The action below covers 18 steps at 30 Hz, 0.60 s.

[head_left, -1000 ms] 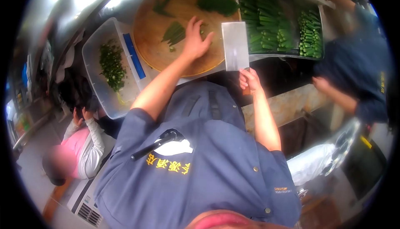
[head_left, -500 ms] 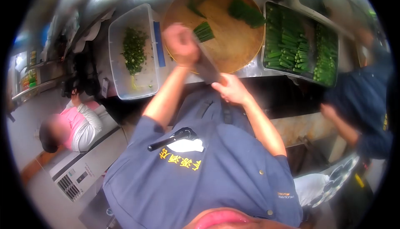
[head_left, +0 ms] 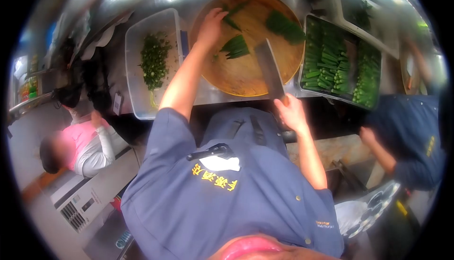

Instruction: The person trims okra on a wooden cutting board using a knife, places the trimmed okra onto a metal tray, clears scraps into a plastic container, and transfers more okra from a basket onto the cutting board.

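Observation:
My right hand [head_left: 292,113] grips the handle of a cleaver [head_left: 269,66], its broad blade slanting up over the front right of a round wooden chopping board [head_left: 255,78]. At the board's left rim, my left hand [head_left: 212,26] is held with its fingers apart, the tips beside some dark green pieces [head_left: 231,21]. I cannot tell whether they touch. A small bunch of long green vegetables [head_left: 235,47], possibly okra, lies between that hand and the blade. Further right on the board is a larger green pile [head_left: 285,26].
A clear plastic bin [head_left: 133,73] with chopped green bits stands left of the board. On the right, a tray [head_left: 340,96] holds rows of green pods like okra. A co-worker in dark blue [head_left: 402,127] stands at right; a person in pink [head_left: 78,149] is at left.
My left hand has moved from beside the cleaver blade up to the board's left rim. My right hand has shifted right, swinging the cleaver away from the left hand.

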### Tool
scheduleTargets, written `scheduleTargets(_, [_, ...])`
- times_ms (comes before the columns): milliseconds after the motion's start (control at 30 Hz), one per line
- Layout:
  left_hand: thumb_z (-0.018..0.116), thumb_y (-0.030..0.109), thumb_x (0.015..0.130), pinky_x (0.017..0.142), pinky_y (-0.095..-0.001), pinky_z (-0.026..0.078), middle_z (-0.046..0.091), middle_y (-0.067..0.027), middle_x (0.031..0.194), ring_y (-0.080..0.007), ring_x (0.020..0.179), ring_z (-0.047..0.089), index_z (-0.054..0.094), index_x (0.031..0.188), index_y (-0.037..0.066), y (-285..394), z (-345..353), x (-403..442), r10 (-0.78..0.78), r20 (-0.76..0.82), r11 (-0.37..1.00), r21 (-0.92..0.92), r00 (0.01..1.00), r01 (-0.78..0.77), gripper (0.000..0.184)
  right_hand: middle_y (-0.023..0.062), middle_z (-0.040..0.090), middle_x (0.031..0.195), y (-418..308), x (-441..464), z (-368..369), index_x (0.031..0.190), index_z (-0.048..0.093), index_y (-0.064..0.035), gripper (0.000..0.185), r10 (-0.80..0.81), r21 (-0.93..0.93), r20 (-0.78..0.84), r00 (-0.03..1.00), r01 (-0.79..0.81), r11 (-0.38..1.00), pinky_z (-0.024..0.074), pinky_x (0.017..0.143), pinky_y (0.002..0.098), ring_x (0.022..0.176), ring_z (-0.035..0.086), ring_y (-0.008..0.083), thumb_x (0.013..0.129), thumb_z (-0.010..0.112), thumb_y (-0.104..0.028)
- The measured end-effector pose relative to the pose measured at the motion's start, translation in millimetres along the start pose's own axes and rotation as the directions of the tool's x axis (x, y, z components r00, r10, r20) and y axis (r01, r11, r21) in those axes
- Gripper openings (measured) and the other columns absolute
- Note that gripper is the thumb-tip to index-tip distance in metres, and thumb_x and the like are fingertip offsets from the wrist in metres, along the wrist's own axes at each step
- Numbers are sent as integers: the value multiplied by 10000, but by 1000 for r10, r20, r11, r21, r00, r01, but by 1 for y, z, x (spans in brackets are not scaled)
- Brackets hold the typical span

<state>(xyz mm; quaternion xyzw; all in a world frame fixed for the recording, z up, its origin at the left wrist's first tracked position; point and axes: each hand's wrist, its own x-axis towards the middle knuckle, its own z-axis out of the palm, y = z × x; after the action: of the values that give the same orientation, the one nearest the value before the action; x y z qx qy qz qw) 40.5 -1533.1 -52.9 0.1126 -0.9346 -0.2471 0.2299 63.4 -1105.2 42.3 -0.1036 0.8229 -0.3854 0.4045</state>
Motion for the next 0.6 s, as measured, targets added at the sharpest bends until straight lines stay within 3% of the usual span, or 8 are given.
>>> scheduleTargets(167, [711, 99, 919, 1117, -458, 524, 675, -138, 1397, -368, 1348, 587, 683, 1388, 136, -8, 41, 64, 82, 133, 986, 133, 988, -100, 471, 2, 570, 596, 20, -17, -11, 1052, 671, -15, 185, 38, 159, -68, 997, -27, 987, 413, 415, 300, 437, 518, 97, 1039, 733, -189])
scheduleTargets(233, [746, 158, 918, 1095, -489, 529, 688, -125, 1367, -395, 1289, 617, 646, 1419, 104, -1, 53, 82, -93, 302, 982, 186, 949, 37, 514, 4, 565, 598, 21, -23, -10, 1061, 672, -16, 181, 157, 219, -40, 987, -144, 965, 419, 423, 298, 442, 516, 96, 1040, 731, -186])
scheduleTargets(367, [809, 123, 903, 1031, -464, 569, 712, -119, 1289, -366, 1208, 685, 598, 1430, 77, 17, 67, 92, -214, 254, 977, 37, 943, 212, 569, 43, 652, 629, 29, -25, -1, 1037, 699, -10, 215, 161, 254, -63, 985, -141, 957, 474, 462, 326, 458, 590, 139, 1018, 738, -220])
scheduleTargets(433, [813, 50, 943, 1004, -387, 580, 732, -141, 1276, -279, 1204, 712, 607, 1359, 68, 56, 51, 69, -252, 303, 659, -641, 919, 393, 465, 104, 663, 647, 23, -26, -1, 1023, 684, 2, 230, 195, 221, -72, 978, -175, 959, 508, 518, 370, 517, 630, 180, 1014, 743, -221])
scheduleTargets(500, [786, -35, 966, 1005, -320, 572, 717, -134, 1270, -206, 1225, 686, 613, 1287, 47, 111, 33, 21, -343, 437, 220, -823, 831, 524, 374, 79, 638, 628, 37, -25, 9, 1004, 662, 0, 223, 130, 187, -173, 976, -97, 978, 468, 477, 344, 482, 585, 140, 1025, 741, -208])
scheduleTargets(533, [773, -38, 978, 1015, -312, 569, 718, -130, 1285, -202, 1207, 691, 613, 1299, 38, 117, 43, -7, -344, 455, 147, -838, 821, 526, 367, 54, 613, 609, 43, -24, 13, 986, 640, -2, 222, 26, 123, -254, 967, 5, 992, 429, 435, 318, 446, 539, 101, 1036, 739, -194])
scheduleTargets(567, [760, -42, 990, 1025, -304, 566, 720, -125, 1301, -197, 1190, 696, 613, 1312, 28, 118, 55, -39, -348, 473, 75, -847, 809, 527, 360, 134, 688, 700, 27, -29, 5, 1073, 633, 8, 259, 97, 128, -227, 969, -69, 989, 509, 526, 392, 532, 656, 222, 1039, 735, -228])
scheduleTargets(600, [766, -31, 989, 1045, -296, 556, 735, -127, 1308, -191, 1171, 705, 651, 1305, 2, 125, 62, -64, -403, 461, 107, -834, 790, 542, 337, 134, 688, 700, 25, -31, 3, 1073, 633, 8, 259, 116, 132, -228, 967, -88, 987, 509, 526, 392, 532, 656, 222, 1039, 735, -228])
